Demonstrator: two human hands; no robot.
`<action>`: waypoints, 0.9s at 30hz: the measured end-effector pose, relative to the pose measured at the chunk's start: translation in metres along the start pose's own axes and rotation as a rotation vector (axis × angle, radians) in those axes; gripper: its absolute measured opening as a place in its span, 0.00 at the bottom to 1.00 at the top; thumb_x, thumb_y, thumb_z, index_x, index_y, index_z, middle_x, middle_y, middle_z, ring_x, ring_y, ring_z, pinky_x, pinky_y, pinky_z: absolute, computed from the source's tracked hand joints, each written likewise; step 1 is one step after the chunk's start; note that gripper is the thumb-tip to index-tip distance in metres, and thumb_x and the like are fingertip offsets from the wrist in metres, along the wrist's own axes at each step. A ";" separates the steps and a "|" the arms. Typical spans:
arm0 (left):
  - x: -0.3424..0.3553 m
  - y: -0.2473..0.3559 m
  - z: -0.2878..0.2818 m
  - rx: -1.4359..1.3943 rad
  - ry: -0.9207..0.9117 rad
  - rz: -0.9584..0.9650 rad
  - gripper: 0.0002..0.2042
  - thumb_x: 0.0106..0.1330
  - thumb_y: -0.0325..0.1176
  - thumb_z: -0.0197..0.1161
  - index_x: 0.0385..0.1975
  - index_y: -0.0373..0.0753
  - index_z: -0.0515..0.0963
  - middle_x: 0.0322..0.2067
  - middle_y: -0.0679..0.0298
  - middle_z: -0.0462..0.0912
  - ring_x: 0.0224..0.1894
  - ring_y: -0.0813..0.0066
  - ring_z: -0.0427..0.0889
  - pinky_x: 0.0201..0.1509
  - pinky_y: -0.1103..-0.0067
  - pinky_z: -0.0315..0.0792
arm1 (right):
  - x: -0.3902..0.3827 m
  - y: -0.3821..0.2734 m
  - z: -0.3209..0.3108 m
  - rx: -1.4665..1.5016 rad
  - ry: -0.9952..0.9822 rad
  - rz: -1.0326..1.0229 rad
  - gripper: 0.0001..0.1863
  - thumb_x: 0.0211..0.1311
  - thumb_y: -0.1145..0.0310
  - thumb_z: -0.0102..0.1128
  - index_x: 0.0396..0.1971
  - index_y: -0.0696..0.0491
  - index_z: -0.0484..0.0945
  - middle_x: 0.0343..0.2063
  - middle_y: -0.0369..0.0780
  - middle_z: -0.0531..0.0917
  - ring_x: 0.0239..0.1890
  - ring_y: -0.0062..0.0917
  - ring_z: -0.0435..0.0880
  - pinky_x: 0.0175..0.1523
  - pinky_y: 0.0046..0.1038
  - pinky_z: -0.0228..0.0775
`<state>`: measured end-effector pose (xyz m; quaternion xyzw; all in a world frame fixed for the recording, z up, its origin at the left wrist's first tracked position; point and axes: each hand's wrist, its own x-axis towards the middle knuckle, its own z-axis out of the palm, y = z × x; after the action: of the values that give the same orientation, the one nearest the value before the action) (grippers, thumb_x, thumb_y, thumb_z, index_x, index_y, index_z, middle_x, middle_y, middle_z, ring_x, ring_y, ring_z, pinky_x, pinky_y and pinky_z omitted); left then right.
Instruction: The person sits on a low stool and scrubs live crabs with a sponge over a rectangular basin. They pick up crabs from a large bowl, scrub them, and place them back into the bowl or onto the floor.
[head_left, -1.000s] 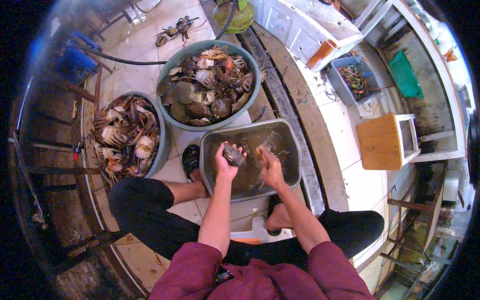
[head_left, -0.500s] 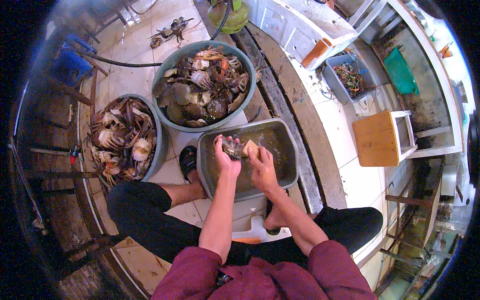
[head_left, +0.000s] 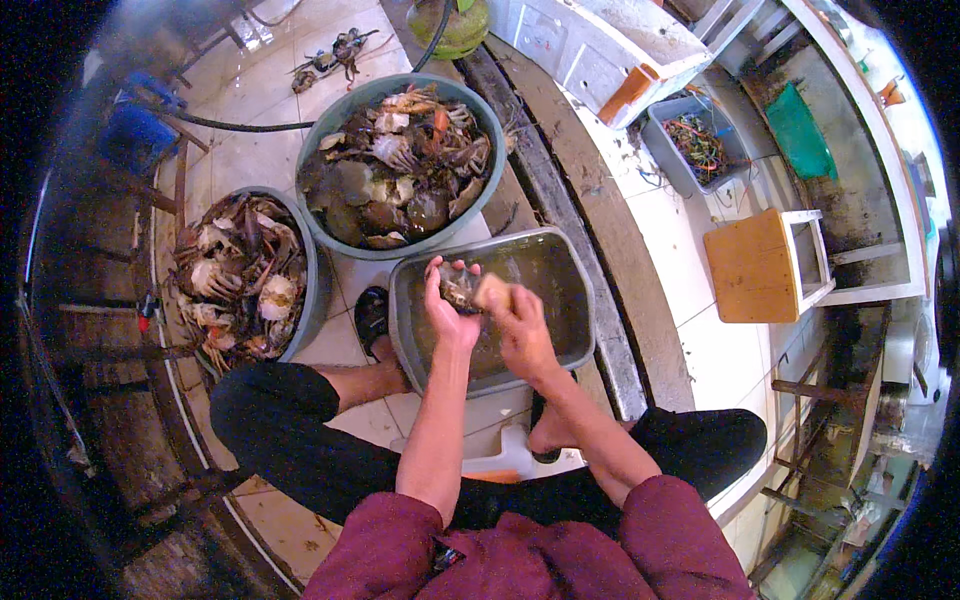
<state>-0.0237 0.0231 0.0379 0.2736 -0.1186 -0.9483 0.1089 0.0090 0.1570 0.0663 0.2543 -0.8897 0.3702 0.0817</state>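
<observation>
My left hand [head_left: 452,322] is cupped palm up, its fingers curled round a small dark crab [head_left: 458,283]. My right hand [head_left: 525,335] grips a tan block-shaped scrubber [head_left: 492,293] against the crab's right side; motion blurs it, and its underside is hidden. Both hands are over a grey rectangular basin [head_left: 402,335] of murky water. Beyond it to the left, a large round tub [head_left: 498,150] holds crabs and shells in water. Another round tub [head_left: 318,280], heaped with crabs, stands at the left.
Loose crabs [head_left: 345,50] lie on the tiles at the far left. A black hose [head_left: 235,126] reaches the large tub. A wooden beam [head_left: 600,330] runs right of the basin. Farther right are a wooden-topped stool [head_left: 750,268], a grey bin [head_left: 690,180] and a white foam box [head_left: 560,50].
The scrubber and my right hand have shifted slightly on the crab, blurred by motion. My left hand keeps its hold. The whole view has shifted a little.
</observation>
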 end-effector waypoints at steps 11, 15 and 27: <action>-0.002 0.014 0.003 -0.107 -0.080 -0.196 0.12 0.70 0.43 0.47 0.45 0.46 0.73 0.38 0.57 0.79 0.43 0.52 0.78 0.51 0.53 0.72 | 0.001 -0.007 -0.006 -0.008 0.059 -0.041 0.33 0.43 0.86 0.52 0.55 0.50 0.73 0.53 0.53 0.69 0.53 0.51 0.68 0.57 0.42 0.64; 0.001 0.018 0.005 -0.113 -0.149 -0.235 0.14 0.70 0.41 0.45 0.46 0.42 0.74 0.40 0.55 0.80 0.46 0.50 0.77 0.54 0.56 0.71 | 0.004 0.001 -0.013 -0.025 -0.002 -0.069 0.33 0.43 0.87 0.53 0.55 0.52 0.73 0.52 0.54 0.70 0.54 0.51 0.68 0.59 0.43 0.63; 0.003 0.018 -0.012 -0.240 -0.033 -0.276 0.16 0.71 0.43 0.44 0.47 0.42 0.73 0.42 0.53 0.78 0.50 0.51 0.74 0.60 0.52 0.65 | -0.016 0.058 -0.005 -0.023 0.023 0.178 0.28 0.51 0.81 0.50 0.57 0.53 0.72 0.46 0.51 0.75 0.52 0.47 0.71 0.59 0.40 0.63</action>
<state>-0.0169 0.0030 0.0322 0.2567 0.0324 -0.9659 0.0075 -0.0071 0.2010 0.0288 0.1689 -0.9121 0.3685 0.0617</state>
